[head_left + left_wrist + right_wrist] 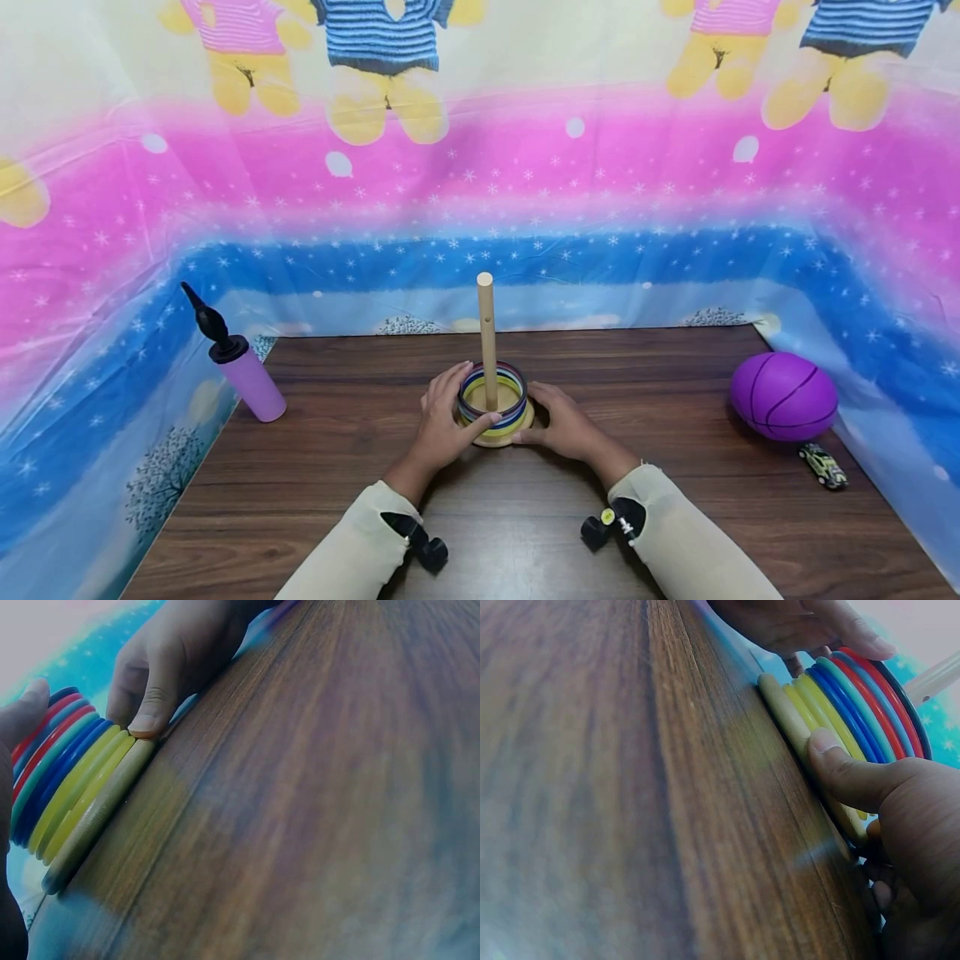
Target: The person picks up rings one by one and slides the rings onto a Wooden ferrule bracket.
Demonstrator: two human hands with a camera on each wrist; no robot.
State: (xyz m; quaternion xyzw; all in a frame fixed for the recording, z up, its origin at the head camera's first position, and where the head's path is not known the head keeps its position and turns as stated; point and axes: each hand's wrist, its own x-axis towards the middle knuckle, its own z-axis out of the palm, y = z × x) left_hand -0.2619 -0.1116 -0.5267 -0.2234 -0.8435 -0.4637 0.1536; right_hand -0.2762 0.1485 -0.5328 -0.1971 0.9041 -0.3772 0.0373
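Observation:
A stack of coloured rings (67,780) sits round a wooden peg (487,342) on a round wooden base (101,814). Yellow rings lie lowest, with blue, green and red ones above and a dark ring on top. My left hand (442,421) grips the stack from the left, its thumb across the near side of the upper rings. From the right, my right hand (566,425) holds the base, its thumb (847,772) at the base's edge beside the yellow rings. The right fingers reach round the far side, partly hidden in the right wrist view.
A purple balloon pump (251,379) with a black nozzle stands on the left of the brown wooden table (360,367). A purple ball (783,396) and a small toy car (822,465) are at the right. A printed cloth (525,183) hangs behind the table.

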